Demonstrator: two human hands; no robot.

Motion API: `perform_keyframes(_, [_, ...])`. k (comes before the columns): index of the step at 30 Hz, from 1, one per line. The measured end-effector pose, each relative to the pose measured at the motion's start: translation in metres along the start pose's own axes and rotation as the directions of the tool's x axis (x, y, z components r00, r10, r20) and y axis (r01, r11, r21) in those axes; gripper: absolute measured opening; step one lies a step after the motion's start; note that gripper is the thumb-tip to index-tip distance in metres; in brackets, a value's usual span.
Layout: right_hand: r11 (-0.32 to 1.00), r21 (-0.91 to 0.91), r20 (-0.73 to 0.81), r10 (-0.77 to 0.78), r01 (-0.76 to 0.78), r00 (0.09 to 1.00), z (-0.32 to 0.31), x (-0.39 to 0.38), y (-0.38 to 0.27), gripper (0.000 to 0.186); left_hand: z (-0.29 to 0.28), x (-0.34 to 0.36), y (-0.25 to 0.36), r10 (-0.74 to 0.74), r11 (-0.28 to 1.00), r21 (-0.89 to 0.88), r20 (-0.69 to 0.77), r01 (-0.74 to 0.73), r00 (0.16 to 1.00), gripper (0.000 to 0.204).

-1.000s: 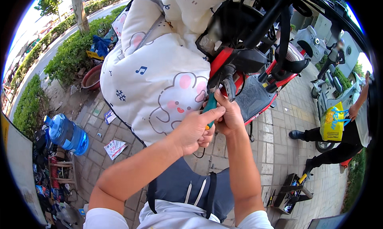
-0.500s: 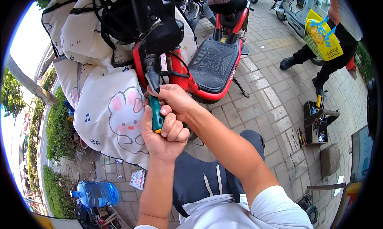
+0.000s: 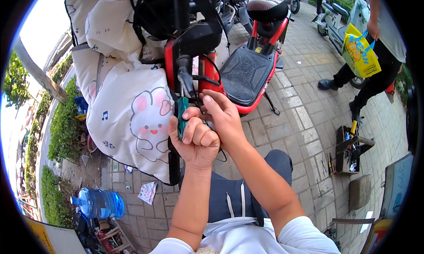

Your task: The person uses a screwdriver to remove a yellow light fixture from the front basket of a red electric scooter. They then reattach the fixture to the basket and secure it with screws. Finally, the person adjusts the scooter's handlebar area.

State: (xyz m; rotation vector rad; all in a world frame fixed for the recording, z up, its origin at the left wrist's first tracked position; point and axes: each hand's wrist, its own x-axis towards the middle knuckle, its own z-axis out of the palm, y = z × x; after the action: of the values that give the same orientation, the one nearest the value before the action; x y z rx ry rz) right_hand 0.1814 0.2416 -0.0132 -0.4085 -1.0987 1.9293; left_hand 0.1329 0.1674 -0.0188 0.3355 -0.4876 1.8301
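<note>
My left hand (image 3: 196, 143) is wrapped round the green handle of a screwdriver (image 3: 182, 118), its thin shaft pointing up at the front of a red electric scooter (image 3: 206, 72). The tip is hard to make out against the dark parts. Just above the handle hangs a grey-black tapered rubber boot (image 3: 186, 77), joined to the scooter's front. Close against my left fingers, my right hand (image 3: 225, 121) has its thumb and fingers apart, and I see nothing held in it. Its lower fingers are partly hidden.
A padded white cover (image 3: 119, 108) with a rabbit drawing drapes the scooter's left side. At right stand an open toolbox (image 3: 346, 154) and a stone block (image 3: 360, 192). A person carries a yellow bag (image 3: 361, 53). A blue water jug (image 3: 98, 203) lies lower left.
My right hand has come away from the screwdriver's upper end and opened, shifting right. My left hand keeps its hold on the handle. The view has shifted, and the scooter sits further right.
</note>
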Motion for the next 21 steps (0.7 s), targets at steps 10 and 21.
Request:
perform_keyframes(10, [0.303,-0.826,0.262,-0.541,0.475,0.800,0.042,-0.047,0.004,0.045,0.070,0.010,0.060,0.249,-0.122,0.796,-0.553,0.592,0.795,0.043])
perform_keyframes(21, [0.828,0.441,-0.035,0.401,-0.346,0.916,0.062,-0.033,-0.026,0.027,0.085,0.061,0.122,-0.241,-0.964,0.114,0.007,-0.240,0.970,0.028])
